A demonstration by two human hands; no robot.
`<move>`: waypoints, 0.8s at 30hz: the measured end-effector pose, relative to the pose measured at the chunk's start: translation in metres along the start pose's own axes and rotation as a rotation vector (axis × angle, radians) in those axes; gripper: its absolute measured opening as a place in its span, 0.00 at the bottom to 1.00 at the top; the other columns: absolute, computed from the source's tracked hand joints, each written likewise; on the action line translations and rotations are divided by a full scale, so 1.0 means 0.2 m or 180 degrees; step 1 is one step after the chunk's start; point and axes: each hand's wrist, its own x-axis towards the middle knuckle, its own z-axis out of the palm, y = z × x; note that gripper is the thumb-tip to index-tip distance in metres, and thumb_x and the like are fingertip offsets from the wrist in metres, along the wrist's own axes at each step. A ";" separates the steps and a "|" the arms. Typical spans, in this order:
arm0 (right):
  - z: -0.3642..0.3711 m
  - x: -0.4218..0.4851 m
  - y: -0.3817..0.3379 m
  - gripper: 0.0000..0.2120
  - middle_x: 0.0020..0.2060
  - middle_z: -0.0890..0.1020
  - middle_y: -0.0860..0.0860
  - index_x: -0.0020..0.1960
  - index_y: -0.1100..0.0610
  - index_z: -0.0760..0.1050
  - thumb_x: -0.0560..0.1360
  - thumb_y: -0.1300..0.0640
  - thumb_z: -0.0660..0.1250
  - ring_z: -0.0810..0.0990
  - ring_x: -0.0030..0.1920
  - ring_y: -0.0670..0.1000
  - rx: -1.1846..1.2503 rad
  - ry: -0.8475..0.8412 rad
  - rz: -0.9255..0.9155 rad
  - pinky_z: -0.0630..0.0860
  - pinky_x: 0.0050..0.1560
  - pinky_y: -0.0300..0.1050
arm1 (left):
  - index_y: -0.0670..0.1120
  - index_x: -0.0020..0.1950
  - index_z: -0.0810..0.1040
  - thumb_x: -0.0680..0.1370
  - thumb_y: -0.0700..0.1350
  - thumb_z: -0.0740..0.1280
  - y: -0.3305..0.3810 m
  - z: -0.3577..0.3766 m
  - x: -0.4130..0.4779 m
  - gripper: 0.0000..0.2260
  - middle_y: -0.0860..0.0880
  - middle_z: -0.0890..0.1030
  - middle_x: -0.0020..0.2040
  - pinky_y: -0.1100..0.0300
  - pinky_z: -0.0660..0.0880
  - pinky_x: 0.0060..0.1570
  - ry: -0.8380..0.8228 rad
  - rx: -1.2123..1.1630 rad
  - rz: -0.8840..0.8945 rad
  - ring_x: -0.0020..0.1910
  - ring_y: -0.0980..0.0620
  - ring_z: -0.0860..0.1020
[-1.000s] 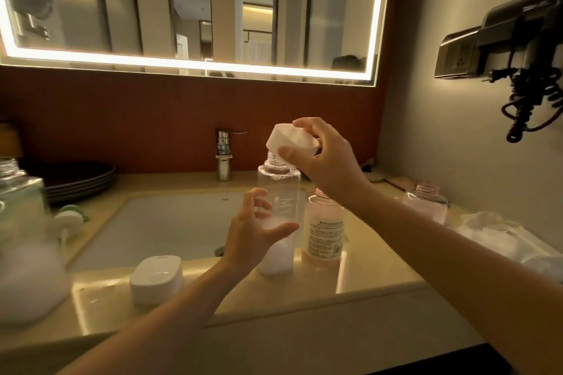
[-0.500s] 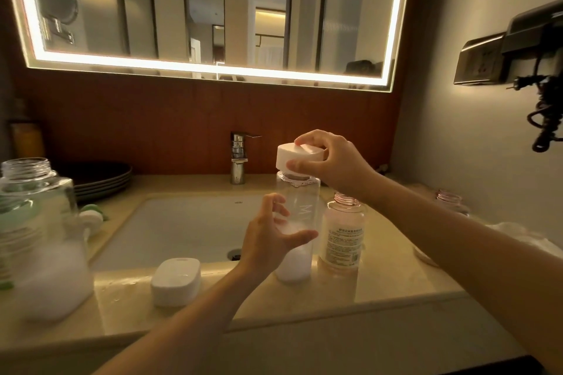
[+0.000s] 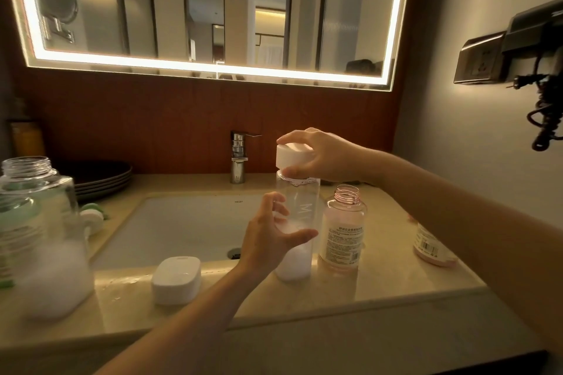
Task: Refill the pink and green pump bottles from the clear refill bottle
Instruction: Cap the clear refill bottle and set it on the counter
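- One clear refill bottle (image 3: 297,192) stands upright on the counter (image 3: 380,283), in front of the sink (image 3: 182,222).
- Left hand (image 3: 271,240) curls round its middle, thumb in front.
- Uncapped pink bottle (image 3: 342,231) just beside, to the right.
- Right hand (image 3: 323,155) clamps white cap (image 3: 291,157) atop the refill neck.
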 end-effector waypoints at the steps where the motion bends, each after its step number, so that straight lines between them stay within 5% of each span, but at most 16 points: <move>1: 0.01 0.00 0.00 0.30 0.65 0.67 0.52 0.69 0.49 0.64 0.70 0.45 0.69 0.70 0.59 0.51 -0.0140 0.0145 0.0056 0.72 0.51 0.36 | 0.48 0.60 0.65 0.63 0.54 0.77 0.00 0.00 0.00 0.32 0.53 0.72 0.48 0.70 0.71 0.42 0.0001 0.0001 0.0000 0.46 0.54 0.73; 5: 0.08 0.02 -0.01 0.35 0.64 0.68 0.54 0.69 0.50 0.64 0.68 0.33 0.64 0.70 0.61 0.55 -0.0884 0.0557 0.0352 0.74 0.58 0.51 | 0.50 0.59 0.64 0.62 0.55 0.77 -0.01 0.00 0.00 0.32 0.54 0.72 0.48 0.71 0.70 0.41 -0.0003 -0.0008 0.0003 0.45 0.56 0.73; 8: 0.04 0.02 -0.03 0.37 0.69 0.62 0.53 0.72 0.48 0.58 0.69 0.34 0.62 0.63 0.68 0.58 -0.0662 0.0279 0.0361 0.67 0.63 0.56 | 0.53 0.58 0.63 0.62 0.56 0.77 -0.01 0.00 0.01 0.32 0.55 0.72 0.48 0.70 0.71 0.41 -0.0017 0.0008 0.0007 0.43 0.60 0.72; 12: -0.02 0.01 -0.03 0.31 0.68 0.67 0.51 0.71 0.49 0.61 0.72 0.44 0.67 0.68 0.64 0.53 -0.0352 -0.0200 0.0166 0.69 0.59 0.46 | 0.54 0.57 0.62 0.61 0.57 0.76 -0.02 0.01 0.01 0.32 0.57 0.71 0.46 0.70 0.71 0.41 -0.0013 0.0045 0.0039 0.42 0.62 0.71; 15: 0.02 0.01 -0.03 0.29 0.59 0.75 0.52 0.66 0.53 0.68 0.70 0.39 0.67 0.73 0.53 0.50 -0.0651 0.0527 0.0305 0.73 0.51 0.43 | 0.55 0.56 0.62 0.61 0.57 0.76 -0.03 0.01 0.01 0.32 0.58 0.71 0.46 0.69 0.71 0.42 -0.0020 0.0052 0.0041 0.43 0.62 0.72; 19: 0.10 0.00 -0.02 0.37 0.61 0.70 0.54 0.68 0.50 0.64 0.67 0.29 0.59 0.73 0.58 0.54 -0.1059 0.0701 0.0589 0.75 0.52 0.49 | 0.53 0.57 0.62 0.62 0.56 0.77 -0.02 0.01 0.00 0.32 0.56 0.71 0.47 0.71 0.70 0.41 0.0010 0.0010 0.0052 0.43 0.61 0.71; 22: 0.06 0.01 -0.03 0.36 0.70 0.61 0.53 0.72 0.46 0.57 0.69 0.32 0.59 0.65 0.66 0.58 -0.0203 0.0228 0.0595 0.71 0.63 0.55 | 0.53 0.58 0.62 0.62 0.56 0.76 -0.02 0.01 0.00 0.32 0.55 0.71 0.47 0.71 0.70 0.41 0.0004 -0.0003 0.0060 0.43 0.60 0.72; 24: 0.01 0.01 -0.04 0.33 0.73 0.57 0.51 0.73 0.45 0.55 0.72 0.40 0.63 0.64 0.68 0.55 0.0160 -0.0178 0.0416 0.69 0.63 0.47 | 0.54 0.57 0.62 0.62 0.56 0.76 -0.03 0.01 0.01 0.32 0.55 0.72 0.47 0.70 0.71 0.41 0.0002 0.0017 0.0067 0.43 0.60 0.72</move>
